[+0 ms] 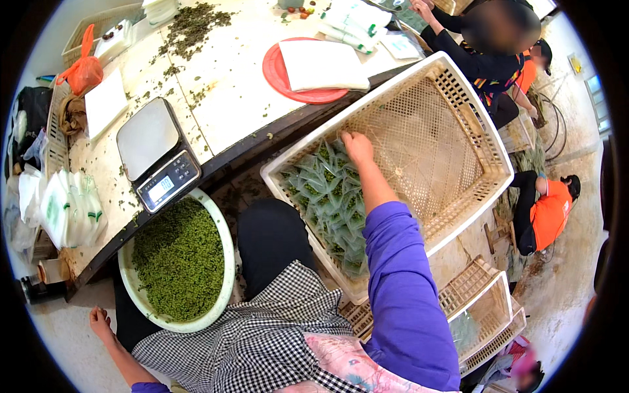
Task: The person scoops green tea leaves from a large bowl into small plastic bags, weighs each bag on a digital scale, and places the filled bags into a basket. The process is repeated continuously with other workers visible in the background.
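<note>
My right hand (358,147) reaches into a large cream plastic crate (436,241), its fingers closed at the top of a clear bag at the far end of the packed ones. Several clear plastic bags of green peppercorns (327,209) stand close together along the crate's left side. Out to the left, my left hand (100,322) hangs loosely with bent fingers and nothing visible in it. Beside it, a pale round tub (228,262) of loose green peppercorns (177,255) rests by my lap.
A digital scale (159,154) sits on the table (229,124). Stacked white bags (69,203) lie at its left; a red round tray (278,69) bears a white stack (324,65). More crates (481,301) are at the lower right. Other people work at the right.
</note>
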A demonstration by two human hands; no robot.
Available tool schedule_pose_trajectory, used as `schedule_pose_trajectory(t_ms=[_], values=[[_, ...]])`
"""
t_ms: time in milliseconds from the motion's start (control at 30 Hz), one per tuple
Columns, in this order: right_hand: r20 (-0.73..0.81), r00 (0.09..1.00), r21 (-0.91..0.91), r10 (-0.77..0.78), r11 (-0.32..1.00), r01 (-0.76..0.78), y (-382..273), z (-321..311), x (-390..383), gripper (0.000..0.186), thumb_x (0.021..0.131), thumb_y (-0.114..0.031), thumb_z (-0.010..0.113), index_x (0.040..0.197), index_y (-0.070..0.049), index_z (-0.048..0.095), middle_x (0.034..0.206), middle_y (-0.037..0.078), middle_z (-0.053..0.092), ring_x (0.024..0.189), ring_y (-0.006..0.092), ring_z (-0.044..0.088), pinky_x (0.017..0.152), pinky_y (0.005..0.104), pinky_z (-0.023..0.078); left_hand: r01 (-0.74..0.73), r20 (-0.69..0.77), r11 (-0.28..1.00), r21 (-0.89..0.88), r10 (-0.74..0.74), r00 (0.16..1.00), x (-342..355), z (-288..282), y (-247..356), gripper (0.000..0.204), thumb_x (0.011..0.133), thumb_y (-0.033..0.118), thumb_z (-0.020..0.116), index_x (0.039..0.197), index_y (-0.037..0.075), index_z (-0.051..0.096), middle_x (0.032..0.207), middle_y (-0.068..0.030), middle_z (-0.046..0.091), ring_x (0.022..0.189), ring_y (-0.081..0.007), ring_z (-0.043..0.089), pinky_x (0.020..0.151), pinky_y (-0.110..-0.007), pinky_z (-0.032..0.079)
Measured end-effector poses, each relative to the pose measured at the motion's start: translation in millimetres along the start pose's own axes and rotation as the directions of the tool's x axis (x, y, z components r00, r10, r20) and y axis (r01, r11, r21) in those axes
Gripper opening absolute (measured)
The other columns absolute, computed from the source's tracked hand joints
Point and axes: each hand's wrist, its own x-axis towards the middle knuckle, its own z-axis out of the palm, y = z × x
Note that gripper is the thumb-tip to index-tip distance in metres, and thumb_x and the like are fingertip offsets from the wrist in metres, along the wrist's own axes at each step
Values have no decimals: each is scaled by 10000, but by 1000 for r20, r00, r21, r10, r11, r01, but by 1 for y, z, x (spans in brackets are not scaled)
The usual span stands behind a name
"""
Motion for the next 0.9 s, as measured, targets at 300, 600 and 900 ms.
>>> schedule_pose_trajectory(t_ms=[300, 600, 900], values=[[141, 961, -75, -237, 966, 249, -1, 28, -29, 454, 826, -402, 551, 1119, -90, 702, 1121, 193, 676, 1050, 375, 624, 912, 472, 478, 59, -38, 998, -2, -59, 997, -3, -4, 15, 210, 948, 310, 651, 1089, 156, 636, 961, 37, 666, 866, -75, 629, 726, -237, 471], [235, 954, -46, -186, 978, 202, 3, 26, -38, 553, 835, -426, 561, 1301, -132, 610, 1293, 167, 611, 1201, 346, 567, 1011, 426, 447, 10, 62, 999, 48, -13, 998, -15, 16, 40, 264, 951, 297, 650, 1123, 98, 632, 966, 4, 663, 862, -113, 641, 688, -234, 469], [118, 985, -167, -123, 976, 142, 84, -103, -73, 540, 898, -482, 584, 1306, -130, 614, 1303, 136, 620, 1189, 309, 599, 1028, 416, 447, -115, 159, 993, -12, 115, 980, -6, 17, 26, 227, 951, 226, 658, 1105, 62, 629, 911, 4, 640, 780, -82, 608, 636, -190, 442]])
